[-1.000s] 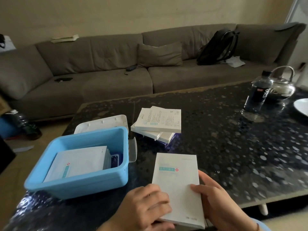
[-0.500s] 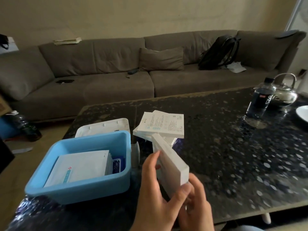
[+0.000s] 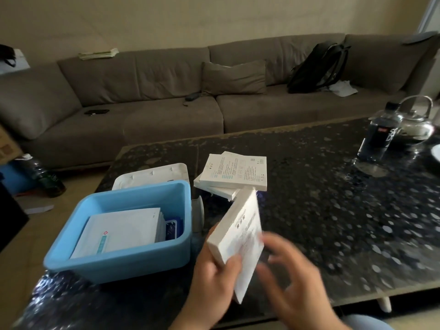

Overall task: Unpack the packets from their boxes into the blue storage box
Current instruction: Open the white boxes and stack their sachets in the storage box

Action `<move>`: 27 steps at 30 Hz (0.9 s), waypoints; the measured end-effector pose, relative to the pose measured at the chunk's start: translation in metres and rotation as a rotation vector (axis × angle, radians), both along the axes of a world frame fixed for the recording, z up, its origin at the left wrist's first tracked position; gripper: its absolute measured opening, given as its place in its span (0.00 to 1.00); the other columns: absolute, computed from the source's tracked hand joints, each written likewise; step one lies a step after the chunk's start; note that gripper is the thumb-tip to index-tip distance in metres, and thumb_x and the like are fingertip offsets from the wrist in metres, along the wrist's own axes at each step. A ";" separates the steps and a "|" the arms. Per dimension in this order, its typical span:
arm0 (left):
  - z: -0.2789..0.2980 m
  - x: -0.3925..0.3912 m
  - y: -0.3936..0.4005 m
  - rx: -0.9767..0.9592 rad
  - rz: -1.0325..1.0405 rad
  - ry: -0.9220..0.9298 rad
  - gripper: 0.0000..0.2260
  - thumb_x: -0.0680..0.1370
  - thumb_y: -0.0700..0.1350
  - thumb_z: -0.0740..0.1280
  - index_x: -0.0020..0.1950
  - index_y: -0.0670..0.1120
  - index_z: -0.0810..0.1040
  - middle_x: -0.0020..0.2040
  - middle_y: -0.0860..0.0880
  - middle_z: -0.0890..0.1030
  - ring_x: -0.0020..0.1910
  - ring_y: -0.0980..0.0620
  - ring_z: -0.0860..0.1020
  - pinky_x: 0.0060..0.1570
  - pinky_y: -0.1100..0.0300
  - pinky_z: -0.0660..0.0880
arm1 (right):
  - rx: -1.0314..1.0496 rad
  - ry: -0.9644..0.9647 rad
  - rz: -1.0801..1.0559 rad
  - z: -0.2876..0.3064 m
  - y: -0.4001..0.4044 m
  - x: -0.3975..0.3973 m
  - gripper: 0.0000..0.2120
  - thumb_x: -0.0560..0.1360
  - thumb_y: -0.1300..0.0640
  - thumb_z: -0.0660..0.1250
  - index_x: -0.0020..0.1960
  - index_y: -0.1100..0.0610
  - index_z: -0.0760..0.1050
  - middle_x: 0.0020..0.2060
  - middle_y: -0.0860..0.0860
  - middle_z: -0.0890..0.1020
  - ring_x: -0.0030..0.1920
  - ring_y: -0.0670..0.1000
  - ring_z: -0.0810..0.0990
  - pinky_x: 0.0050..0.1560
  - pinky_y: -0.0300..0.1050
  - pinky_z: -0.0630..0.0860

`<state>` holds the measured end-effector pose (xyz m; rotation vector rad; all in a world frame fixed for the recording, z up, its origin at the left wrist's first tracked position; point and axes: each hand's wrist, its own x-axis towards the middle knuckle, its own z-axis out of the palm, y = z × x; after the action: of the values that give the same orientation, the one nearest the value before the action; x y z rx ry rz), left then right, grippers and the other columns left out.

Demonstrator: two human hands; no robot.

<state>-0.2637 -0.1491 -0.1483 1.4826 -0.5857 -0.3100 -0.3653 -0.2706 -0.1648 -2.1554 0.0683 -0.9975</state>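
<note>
My left hand [image 3: 212, 279] grips a flat white box [image 3: 240, 236] by its lower edge and holds it tilted on edge above the table's near side. My right hand [image 3: 290, 279] is blurred beside the box, fingers spread, and I cannot tell whether it touches the box. The blue storage box [image 3: 123, 263] stands to the left with several white packets [image 3: 121, 232] lying inside. A small stack of white boxes [image 3: 234, 173] lies on the table behind the held one.
A white lid [image 3: 152, 176] lies behind the blue box. The dark speckled table [image 3: 333, 222] carries a water bottle [image 3: 376, 136], a glass kettle [image 3: 416, 125] and a plate edge at the far right. A grey sofa with a backpack runs behind.
The white box went from lying flat under both hands to tilted up on edge in my left hand. My right hand came off it and spread open at its side.
</note>
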 end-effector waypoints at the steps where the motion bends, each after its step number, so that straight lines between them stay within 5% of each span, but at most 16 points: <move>1: 0.005 0.006 0.001 0.002 -0.075 0.059 0.19 0.67 0.44 0.70 0.57 0.52 0.78 0.54 0.61 0.84 0.58 0.60 0.80 0.52 0.69 0.76 | 0.000 -0.016 -0.046 0.017 -0.019 0.005 0.25 0.72 0.52 0.71 0.67 0.46 0.72 0.68 0.45 0.74 0.68 0.48 0.73 0.59 0.49 0.78; 3: 0.012 0.013 -0.001 0.032 -0.200 0.123 0.18 0.65 0.38 0.67 0.52 0.51 0.84 0.52 0.53 0.86 0.55 0.54 0.82 0.49 0.63 0.79 | -0.149 0.009 -0.147 0.062 -0.054 0.022 0.26 0.73 0.46 0.70 0.70 0.47 0.69 0.74 0.47 0.67 0.74 0.48 0.64 0.71 0.44 0.67; 5: 0.015 0.015 -0.007 0.034 -0.258 0.145 0.21 0.63 0.35 0.66 0.49 0.53 0.87 0.49 0.48 0.87 0.53 0.51 0.84 0.47 0.60 0.80 | -0.225 0.151 -0.017 0.074 -0.065 0.030 0.22 0.75 0.42 0.66 0.68 0.43 0.72 0.73 0.44 0.67 0.74 0.46 0.64 0.72 0.45 0.66; 9: 0.007 0.021 -0.013 -0.027 -0.227 0.098 0.19 0.61 0.37 0.68 0.48 0.53 0.86 0.49 0.44 0.86 0.53 0.45 0.83 0.47 0.56 0.80 | -0.134 0.240 0.115 0.079 -0.079 0.037 0.15 0.76 0.42 0.65 0.58 0.47 0.81 0.53 0.39 0.81 0.51 0.42 0.81 0.46 0.45 0.80; 14: 0.007 0.016 -0.017 -0.206 -0.082 -0.031 0.26 0.67 0.46 0.74 0.64 0.48 0.74 0.53 0.44 0.83 0.54 0.43 0.82 0.48 0.56 0.81 | -0.102 0.131 0.097 0.064 -0.071 0.030 0.17 0.77 0.38 0.61 0.57 0.47 0.79 0.51 0.40 0.80 0.45 0.48 0.83 0.39 0.47 0.81; 20: 0.019 0.023 -0.027 -0.219 0.035 -0.071 0.28 0.68 0.65 0.73 0.54 0.44 0.78 0.47 0.49 0.85 0.47 0.48 0.84 0.41 0.63 0.80 | -0.718 -0.020 -0.130 0.059 -0.068 0.029 0.24 0.73 0.40 0.70 0.60 0.56 0.81 0.62 0.52 0.80 0.60 0.57 0.78 0.56 0.52 0.78; 27: 0.013 0.026 -0.027 -0.244 0.035 0.003 0.32 0.67 0.65 0.74 0.57 0.40 0.76 0.49 0.45 0.85 0.49 0.44 0.84 0.42 0.60 0.80 | -0.723 -0.100 -0.178 0.057 -0.055 0.043 0.20 0.73 0.41 0.71 0.54 0.57 0.83 0.53 0.50 0.84 0.51 0.55 0.82 0.50 0.51 0.78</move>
<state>-0.2379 -0.1758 -0.1349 1.2555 -0.5733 -0.2055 -0.3223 -0.3256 -0.1075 -2.7751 -0.1797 -1.3837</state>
